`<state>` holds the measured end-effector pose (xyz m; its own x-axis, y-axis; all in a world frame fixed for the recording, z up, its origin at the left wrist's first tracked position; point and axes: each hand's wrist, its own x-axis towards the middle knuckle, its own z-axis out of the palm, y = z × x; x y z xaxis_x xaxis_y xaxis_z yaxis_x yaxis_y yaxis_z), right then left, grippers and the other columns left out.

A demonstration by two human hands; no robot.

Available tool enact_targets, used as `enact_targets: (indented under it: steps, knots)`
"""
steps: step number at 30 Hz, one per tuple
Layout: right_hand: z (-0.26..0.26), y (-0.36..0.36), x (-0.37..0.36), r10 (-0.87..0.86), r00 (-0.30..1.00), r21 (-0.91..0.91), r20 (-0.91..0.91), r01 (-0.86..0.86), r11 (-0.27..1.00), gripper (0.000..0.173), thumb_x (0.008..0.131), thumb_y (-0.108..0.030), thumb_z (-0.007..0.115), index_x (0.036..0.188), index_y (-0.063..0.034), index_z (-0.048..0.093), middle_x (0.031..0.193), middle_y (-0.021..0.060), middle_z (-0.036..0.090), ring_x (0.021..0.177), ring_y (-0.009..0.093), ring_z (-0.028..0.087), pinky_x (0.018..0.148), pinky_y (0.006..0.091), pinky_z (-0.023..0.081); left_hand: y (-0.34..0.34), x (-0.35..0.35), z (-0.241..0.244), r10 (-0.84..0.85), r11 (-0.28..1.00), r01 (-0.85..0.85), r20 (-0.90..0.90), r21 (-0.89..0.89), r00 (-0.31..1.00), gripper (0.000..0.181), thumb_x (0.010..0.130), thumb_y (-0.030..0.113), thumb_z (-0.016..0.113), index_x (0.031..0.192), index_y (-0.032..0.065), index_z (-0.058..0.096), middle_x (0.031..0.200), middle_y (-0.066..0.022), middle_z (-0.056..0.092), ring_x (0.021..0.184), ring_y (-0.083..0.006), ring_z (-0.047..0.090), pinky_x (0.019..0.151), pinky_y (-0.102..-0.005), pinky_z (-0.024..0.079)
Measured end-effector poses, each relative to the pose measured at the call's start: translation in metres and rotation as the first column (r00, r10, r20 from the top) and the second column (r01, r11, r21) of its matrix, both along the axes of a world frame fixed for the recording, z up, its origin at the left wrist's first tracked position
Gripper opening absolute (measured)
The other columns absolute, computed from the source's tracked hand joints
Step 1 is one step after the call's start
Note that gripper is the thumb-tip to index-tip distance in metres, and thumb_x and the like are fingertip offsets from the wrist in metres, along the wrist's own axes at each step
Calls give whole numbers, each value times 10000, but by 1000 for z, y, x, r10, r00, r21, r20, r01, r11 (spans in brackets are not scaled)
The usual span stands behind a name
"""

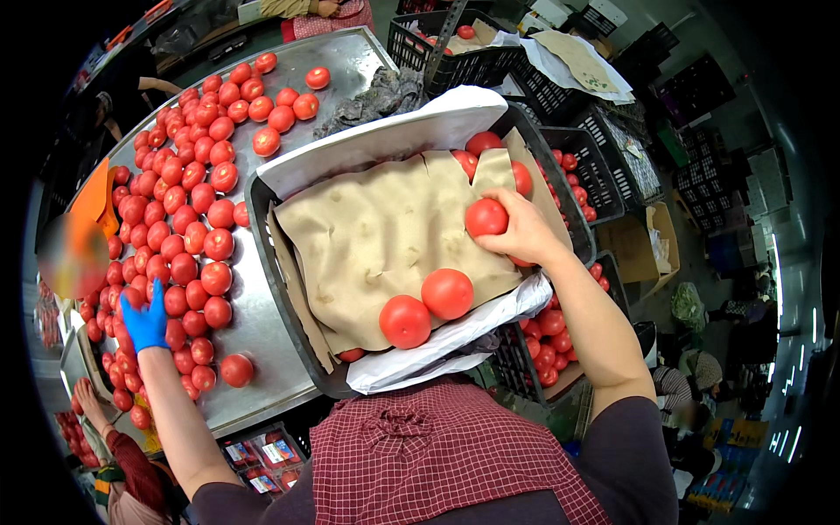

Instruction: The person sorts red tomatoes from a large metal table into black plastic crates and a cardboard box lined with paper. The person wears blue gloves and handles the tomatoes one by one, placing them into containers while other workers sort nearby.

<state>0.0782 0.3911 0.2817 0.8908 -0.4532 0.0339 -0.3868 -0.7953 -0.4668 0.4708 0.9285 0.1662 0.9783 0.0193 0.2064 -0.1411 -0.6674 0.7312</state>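
Note:
My bare right hand (522, 226) grips a red tomato (486, 217) over the right side of a black plastic crate (279, 289). A creased brown paper sheet (374, 230) covers most of the crate's contents. Two large tomatoes (426, 312) rest on the sheet near me, and others (484, 142) show past its torn far right corner. In a blue glove, my left hand (144, 320) reaches into the tomatoes (184, 269) spread over a metal table (262, 348). Its fingers are apart around one tomato; whether they grip it is not clear.
White paper (394, 134) lines the crate's far wall. Behind it lies a dark crumpled cloth (380, 98). More crates of tomatoes (548, 341) stand at the right, near a cardboard box (640, 243). Packed plastic punnets (266, 456) sit below the table edge. Another person's hand (88, 400) is at the left.

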Motion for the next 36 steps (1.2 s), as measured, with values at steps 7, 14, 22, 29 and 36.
enact_targets:
  steps: [7, 14, 22, 29, 36]
  knots:
    - [12, 25, 4, -137, 986, 992, 91, -78, 95, 625, 982, -577, 313, 1133, -40, 593, 919, 123, 678, 705, 212, 646, 548, 322, 485, -257, -191, 129, -850, 328, 31, -281, -944, 446, 516, 995, 362, 537, 1410, 69, 449, 1312, -140, 548, 1166, -272, 578, 974, -453, 514]
    - [34, -1, -13, -50, 966, 499, 254, -87, 862, 363, 968, -308, 601, 1195, -27, 560, 771, 66, 631, 658, 171, 632, 619, 285, 504, -325, -244, 119, -916, 392, -321, -397, -862, -53, 565, 969, 516, 528, 1343, 93, 506, 1278, -140, 557, 1153, -324, 593, 856, -502, 574]
    - [20, -23, -55, 49, 938, -118, -344, -95, 989, 673, 607, -220, 827, 1222, -153, 559, 1146, 133, 591, 1127, 348, 562, 946, 436, 470, -324, -241, 111, -886, 458, -244, -461, -855, -49, 526, 971, 501, 536, 1308, 97, 528, 1251, -136, 564, 1115, -290, 619, 792, -472, 600]
    - [32, 8, -27, 113, 993, 492, 40, -118, 862, 576, 795, -441, 760, 1185, -50, 598, 1012, 137, 663, 972, 248, 654, 876, 369, 506, -325, -243, 110, -830, 556, -169, -531, -814, -170, 448, 984, 435, 540, 1244, 73, 591, 1098, -93, 640, 1009, -217, 648, 852, -425, 566]
    - [44, 49, 9, 69, 981, 640, 181, -171, 750, 489, 1046, -442, 410, 1132, -24, 648, 659, -24, 538, 551, 33, 456, 486, 225, 365, -296, -237, 120, -870, 443, -29, -422, -896, -255, 564, 937, 460, 604, 1329, 62, 527, 1189, -119, 627, 999, -198, 654, 879, -346, 542]
